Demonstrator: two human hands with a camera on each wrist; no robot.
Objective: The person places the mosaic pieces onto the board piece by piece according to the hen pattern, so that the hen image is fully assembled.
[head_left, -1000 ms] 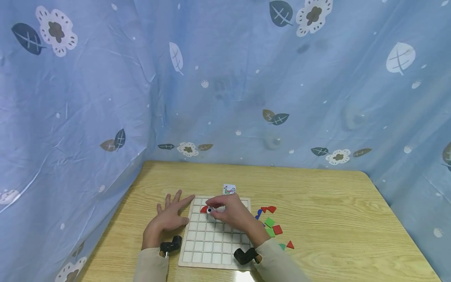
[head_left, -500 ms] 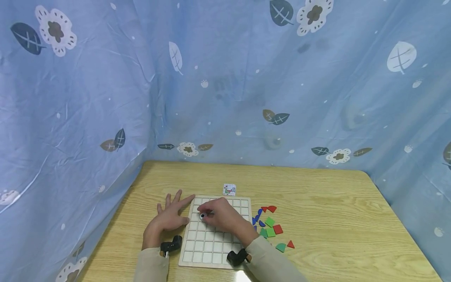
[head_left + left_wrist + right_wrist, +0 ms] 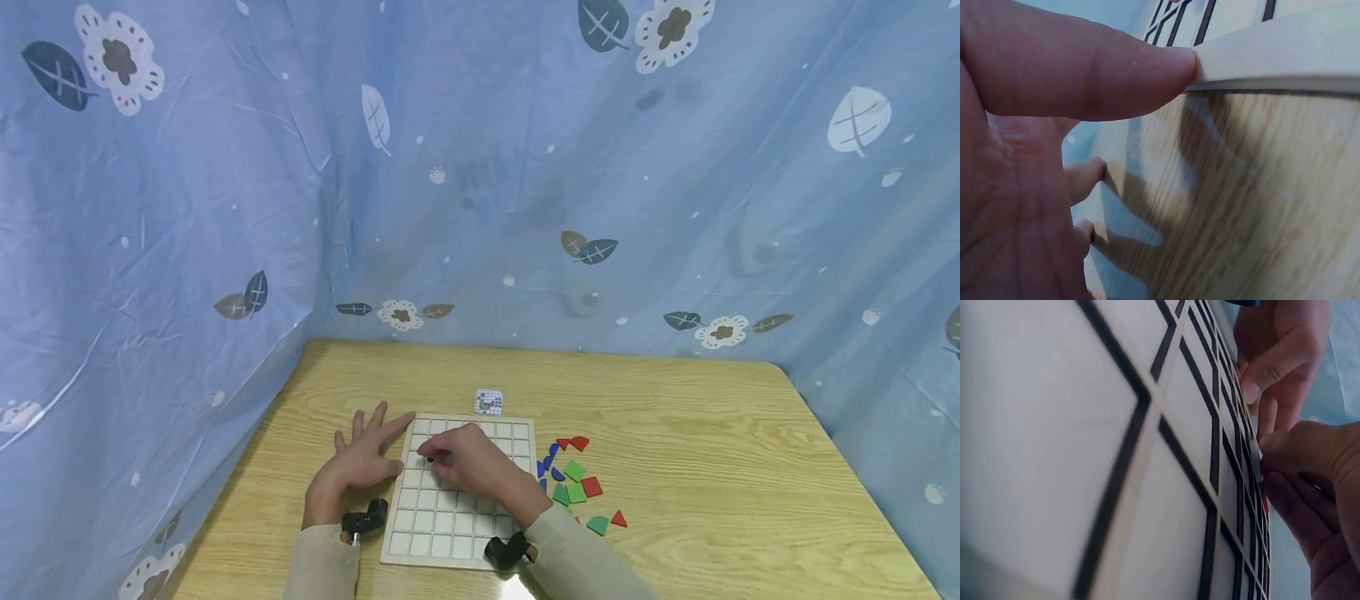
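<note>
My right hand (image 3: pixel 468 458) is over the upper left of a white grid board (image 3: pixel 423 522), its thumb and fingers pinching a small white piece with a black dot (image 3: pixel 431 459), mostly covered by the fingers. The right wrist view shows the thumb against this pale piece (image 3: pixel 1255 461) at the board's surface, with a bit of a red piece (image 3: pixel 1265 501) just below. Fingers spread, my left hand (image 3: pixel 360 462) rests at the board's left side. Its thumb touches the wooden rim (image 3: pixel 1260 59) and its index fingertip reaches the far left corner.
Behind the board lies a small picture card (image 3: pixel 489 402) with a coloured pattern on a grid. To the right are scattered flat pieces, among them a red square (image 3: pixel 592 487), a red triangle (image 3: pixel 618 518), a green square (image 3: pixel 574 471) and several blue ones (image 3: pixel 553 450). A patterned blue cloth (image 3: pixel 480 208) hangs behind.
My right hand has moved left and slightly nearer with the dotted piece, then nearly stopped. The red piece beside it is now hidden in the head view. My left hand stays put.
</note>
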